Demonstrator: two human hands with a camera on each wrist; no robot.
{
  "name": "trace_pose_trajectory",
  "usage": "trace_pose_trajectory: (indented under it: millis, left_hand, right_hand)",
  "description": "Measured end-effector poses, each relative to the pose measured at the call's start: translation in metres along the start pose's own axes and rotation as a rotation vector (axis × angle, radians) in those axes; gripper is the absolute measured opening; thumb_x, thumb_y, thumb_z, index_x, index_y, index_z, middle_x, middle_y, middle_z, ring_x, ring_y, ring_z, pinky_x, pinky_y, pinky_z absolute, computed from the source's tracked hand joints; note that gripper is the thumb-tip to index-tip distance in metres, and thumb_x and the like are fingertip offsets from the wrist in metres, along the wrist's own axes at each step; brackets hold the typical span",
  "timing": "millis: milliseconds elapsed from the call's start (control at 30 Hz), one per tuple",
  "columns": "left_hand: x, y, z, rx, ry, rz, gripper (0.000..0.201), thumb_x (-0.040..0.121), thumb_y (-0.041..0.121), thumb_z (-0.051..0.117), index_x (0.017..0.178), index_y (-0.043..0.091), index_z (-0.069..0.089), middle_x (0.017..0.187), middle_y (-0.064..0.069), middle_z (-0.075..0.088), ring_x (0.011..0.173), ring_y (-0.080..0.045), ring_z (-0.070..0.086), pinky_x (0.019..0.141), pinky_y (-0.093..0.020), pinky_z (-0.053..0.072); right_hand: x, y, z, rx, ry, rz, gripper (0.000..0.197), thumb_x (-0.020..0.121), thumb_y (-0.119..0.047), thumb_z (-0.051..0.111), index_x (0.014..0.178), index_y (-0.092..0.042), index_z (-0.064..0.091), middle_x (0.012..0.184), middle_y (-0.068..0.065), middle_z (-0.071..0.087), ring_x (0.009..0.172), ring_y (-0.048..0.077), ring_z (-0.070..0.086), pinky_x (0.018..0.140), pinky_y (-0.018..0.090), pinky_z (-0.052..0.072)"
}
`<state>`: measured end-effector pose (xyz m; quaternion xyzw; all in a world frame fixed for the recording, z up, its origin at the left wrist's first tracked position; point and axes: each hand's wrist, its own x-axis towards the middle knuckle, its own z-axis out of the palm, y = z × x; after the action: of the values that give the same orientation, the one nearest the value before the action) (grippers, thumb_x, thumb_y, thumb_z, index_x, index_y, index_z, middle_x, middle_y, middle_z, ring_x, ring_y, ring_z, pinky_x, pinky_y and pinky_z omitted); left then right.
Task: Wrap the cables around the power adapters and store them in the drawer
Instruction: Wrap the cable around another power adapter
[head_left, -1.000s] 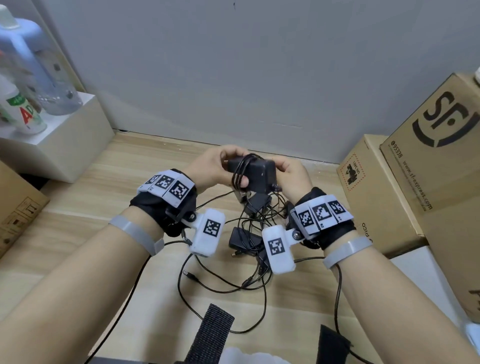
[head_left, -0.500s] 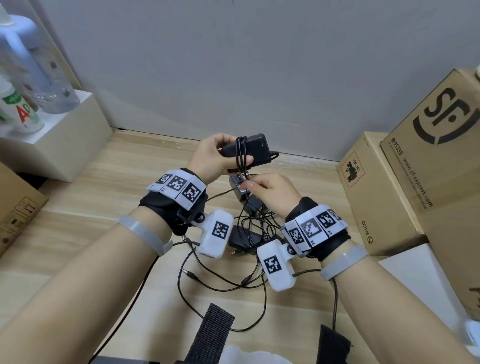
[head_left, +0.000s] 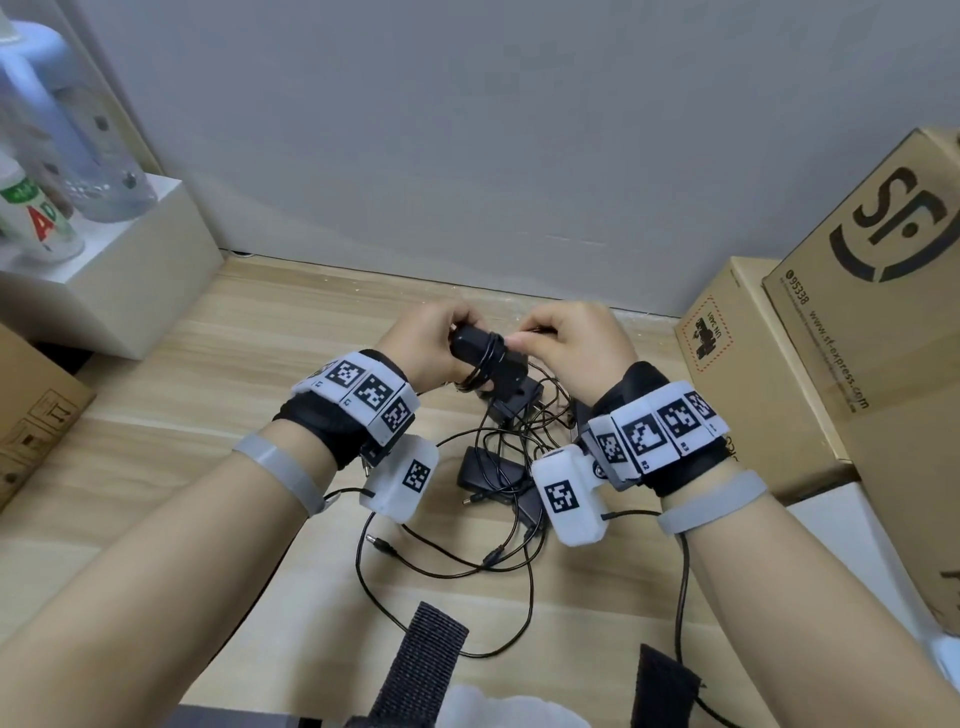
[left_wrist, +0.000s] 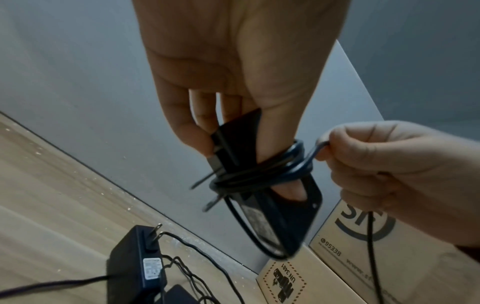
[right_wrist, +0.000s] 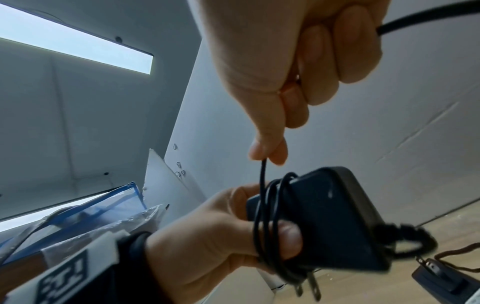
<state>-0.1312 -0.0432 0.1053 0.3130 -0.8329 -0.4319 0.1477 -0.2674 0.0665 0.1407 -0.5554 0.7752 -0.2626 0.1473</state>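
Your left hand (head_left: 431, 343) grips adapter (head_left: 485, 358) above worktop (head_left: 208, 415), thumb under cable (left_wrist: 262, 174) loops. Your right hand (head_left: 576, 348) pinches cable beside it. Other adapters (head_left: 488, 473) lie tangled below.

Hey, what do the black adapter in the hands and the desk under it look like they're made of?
Adapter: looks like hard black plastic, smooth with a dull sheen; metal prongs at one end. Its cable looks rubbery and glossy. Desk: pale wood grain, matte, possibly laminate rather than solid wood.
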Motion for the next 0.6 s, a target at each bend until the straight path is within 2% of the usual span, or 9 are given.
trace_pose_trajectory:
  millis: [67, 133, 200, 300, 367, 400, 500, 533, 600]
  left_hand:
    - [-0.003, 0.003, -0.001, 0.002, -0.092, 0.005, 0.045, 0.053, 0.009, 0.087, 0.084, 0.021, 0.058, 0.08, 0.003, 0.061, 0.077, -0.016, 0.056, 0.062, -0.013, 0.044]
    - [-0.005, 0.005, -0.003, -0.04, -0.182, 0.001, 0.044, 0.054, 0.009, 0.087, 0.086, 0.023, 0.059, 0.081, 0.006, 0.062, 0.084, -0.016, 0.058, 0.075, -0.023, 0.048]
    - [-0.008, 0.007, -0.006, -0.147, -0.224, 0.002, 0.043, 0.057, 0.004, 0.084, 0.084, 0.024, 0.058, 0.083, 0.006, 0.062, 0.086, -0.013, 0.058, 0.079, -0.025, 0.049]
    - [-0.011, 0.012, -0.007, -0.393, -0.199, 0.016, 0.042, 0.062, -0.01, 0.076, 0.085, 0.019, 0.056, 0.08, 0.006, 0.062, 0.072, 0.0, 0.06, 0.064, -0.014, 0.05]
    - [-0.011, 0.015, -0.005, -0.564, -0.164, 0.012, 0.043, 0.059, -0.014, 0.075, 0.085, 0.015, 0.056, 0.072, 0.009, 0.065, 0.064, 0.0, 0.062, 0.055, -0.017, 0.051]
    - [-0.01, 0.016, -0.004, -0.628, -0.145, 0.002, 0.042, 0.057, -0.01, 0.074, 0.086, 0.015, 0.057, 0.07, 0.009, 0.066, 0.063, -0.003, 0.062, 0.053, -0.02, 0.052]
    - [-0.009, 0.02, 0.0, -0.754, -0.098, -0.028, 0.041, 0.055, 0.005, 0.073, 0.092, 0.014, 0.057, 0.074, 0.004, 0.064, 0.06, -0.007, 0.062, 0.052, -0.022, 0.053]
    - [-0.009, 0.022, 0.001, -0.798, -0.082, -0.037, 0.039, 0.057, 0.004, 0.072, 0.092, 0.013, 0.056, 0.076, 0.0, 0.062, 0.059, -0.007, 0.063, 0.052, -0.021, 0.052]
    - [-0.008, 0.026, 0.002, -0.865, -0.026, -0.055, 0.033, 0.065, -0.007, 0.069, 0.088, 0.012, 0.054, 0.08, -0.003, 0.058, 0.058, -0.006, 0.063, 0.052, -0.02, 0.052]
  right_hand:
    - [0.002, 0.004, 0.0, 0.041, 0.048, 0.036, 0.014, 0.076, -0.038, 0.068, 0.067, -0.029, 0.063, 0.068, -0.006, 0.062, 0.076, 0.017, 0.059, 0.073, 0.035, 0.049]
    - [0.002, 0.008, 0.0, 0.086, 0.091, 0.067, 0.016, 0.076, -0.036, 0.07, 0.063, -0.03, 0.062, 0.068, -0.007, 0.063, 0.076, 0.017, 0.06, 0.075, 0.036, 0.05]
    - [0.001, 0.011, 0.001, 0.141, 0.101, 0.077, 0.012, 0.08, -0.033, 0.067, 0.069, -0.026, 0.069, 0.073, -0.006, 0.068, 0.079, 0.016, 0.062, 0.079, 0.038, 0.051]
    - [-0.001, 0.019, 0.007, 0.21, 0.124, 0.084, 0.016, 0.086, -0.026, 0.059, 0.083, -0.021, 0.074, 0.083, -0.002, 0.072, 0.085, 0.019, 0.064, 0.083, 0.042, 0.05]
    - [0.0, 0.024, 0.012, 0.244, 0.117, 0.103, 0.019, 0.088, -0.017, 0.055, 0.092, -0.02, 0.073, 0.087, 0.001, 0.072, 0.088, 0.022, 0.064, 0.084, 0.043, 0.051]
    - [0.001, 0.026, 0.015, 0.232, 0.093, 0.112, 0.023, 0.087, -0.012, 0.052, 0.093, -0.02, 0.073, 0.086, 0.002, 0.072, 0.088, 0.024, 0.064, 0.082, 0.041, 0.051]
    - [0.001, 0.028, 0.024, 0.151, -0.014, 0.16, 0.02, 0.09, -0.018, 0.048, 0.08, -0.016, 0.065, 0.075, 0.006, 0.065, 0.079, 0.029, 0.058, 0.07, 0.035, 0.045]
    - [0.0, 0.027, 0.027, 0.17, -0.038, 0.16, 0.022, 0.091, -0.024, 0.047, 0.079, -0.015, 0.063, 0.078, 0.007, 0.065, 0.08, 0.028, 0.058, 0.071, 0.035, 0.045]
    - [-0.004, 0.024, 0.031, 0.192, -0.085, 0.136, 0.024, 0.093, -0.031, 0.046, 0.073, -0.025, 0.057, 0.081, 0.003, 0.064, 0.081, 0.023, 0.056, 0.075, 0.035, 0.043]
